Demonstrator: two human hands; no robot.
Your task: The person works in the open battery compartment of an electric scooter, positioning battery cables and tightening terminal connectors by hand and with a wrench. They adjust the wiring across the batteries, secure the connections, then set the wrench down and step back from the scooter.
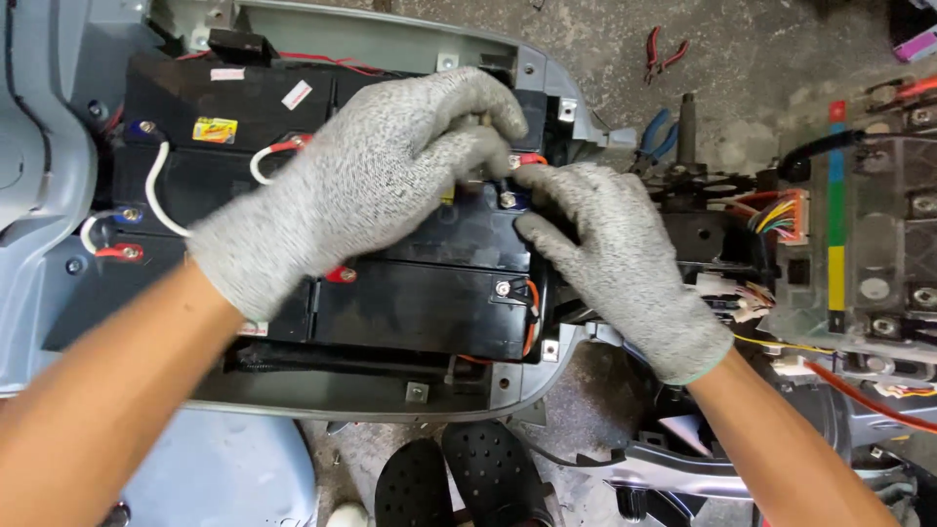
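Above, both gloved hands meet over black batteries (410,303) in a grey tray (390,395). Left hand (376,181) curls, apparently pinching a terminal (505,198); right hand (610,259) fingertips touch a red cable (532,159), grip unclear.

Batteries (420,303) sit inside the tray (390,398); pliers (660,137) lie behind, a controller box (878,244) to the right.

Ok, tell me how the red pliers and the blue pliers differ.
The red pliers lie alone on bare concrete floor; the blue pliers lie nearer the right hand, beside the grey housing. The red handles look thinner and are splayed; the blue handles look thicker and are partly hidden. Neither is held.
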